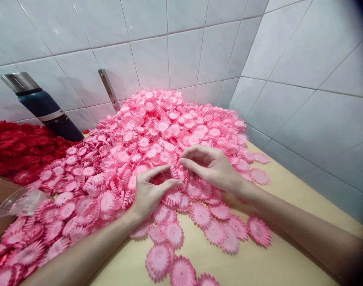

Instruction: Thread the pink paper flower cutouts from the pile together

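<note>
In front of me my left hand point(148, 191) holds a pink scalloped-edge flower disc point(174, 172) on edge between thumb and forefinger. Close to its right side is my right hand point(213, 165), thumb and forefinger pinched together at the disc's upper edge. Whatever those right fingertips grip is too small to make out. Both hands are just above a big heap of similar pink flower discs point(162, 127), many with a small dark dot in the middle. Several loose discs point(183, 271) lie on the pale yellow table point(253, 264) nearer to me.
A dark blue bottle point(52, 109) with a steel cap stands behind the heap at left, beside a red pile point(23, 151). A clear plastic cup point(23, 202) lies by a cardboard box point(1, 202). A metal strip point(108, 89) leans on the tiled wall point(184, 55).
</note>
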Available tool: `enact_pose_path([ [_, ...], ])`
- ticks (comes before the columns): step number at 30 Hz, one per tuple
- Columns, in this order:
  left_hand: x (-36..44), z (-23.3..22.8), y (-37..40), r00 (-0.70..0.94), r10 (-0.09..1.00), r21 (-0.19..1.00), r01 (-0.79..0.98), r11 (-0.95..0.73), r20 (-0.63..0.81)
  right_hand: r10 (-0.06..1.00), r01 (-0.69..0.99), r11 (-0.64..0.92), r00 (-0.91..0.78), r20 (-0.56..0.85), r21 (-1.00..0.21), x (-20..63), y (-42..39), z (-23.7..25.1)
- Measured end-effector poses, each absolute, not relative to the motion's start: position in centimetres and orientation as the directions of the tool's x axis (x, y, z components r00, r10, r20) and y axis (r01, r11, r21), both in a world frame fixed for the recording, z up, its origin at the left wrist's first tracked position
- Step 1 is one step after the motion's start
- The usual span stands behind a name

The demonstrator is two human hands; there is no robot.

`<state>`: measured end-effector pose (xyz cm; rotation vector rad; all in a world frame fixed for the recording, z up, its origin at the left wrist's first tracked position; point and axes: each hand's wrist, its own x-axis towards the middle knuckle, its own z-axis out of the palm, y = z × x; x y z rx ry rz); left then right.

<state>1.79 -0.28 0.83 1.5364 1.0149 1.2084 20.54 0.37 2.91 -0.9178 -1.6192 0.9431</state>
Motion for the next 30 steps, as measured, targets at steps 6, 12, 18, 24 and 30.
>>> enact_pose_path([
  [6, 1.83, 0.83, -0.31, 0.158, 0.954, 0.953, 0.126, -0.277, 0.257, 0.905, 0.155, 0.407, -0.203, 0.374, -0.900, 20.52, 0.28, 3.00],
  [12, 1.74, 0.76, -0.35, 0.208, 0.943, 0.954, 0.095, -0.285, 0.261, 0.908, 0.148, 0.405, -0.182, 0.377, -0.903, 20.46, 0.39, 2.78],
  [18, 1.69, 0.79, -0.45, 0.220, 0.942, 0.957, 0.084, -0.277, 0.253, 0.910, 0.134, 0.393, -0.195, 0.364, -0.910, 20.42, 0.45, 2.59],
  [24, 1.64, 0.62, -0.34, 0.246, 0.921, 0.939, 0.091, -0.331, 0.301, 0.900, 0.150, 0.400, -0.249, 0.357, -0.904, 20.38, 0.34, 2.78],
  [30, 1.70, 0.87, -0.07, 0.283, 0.905, 0.935, 0.065, -0.350, 0.319, 0.876, 0.176, 0.426, -0.325, 0.356, -0.887, 20.54, 0.16, 2.74],
])
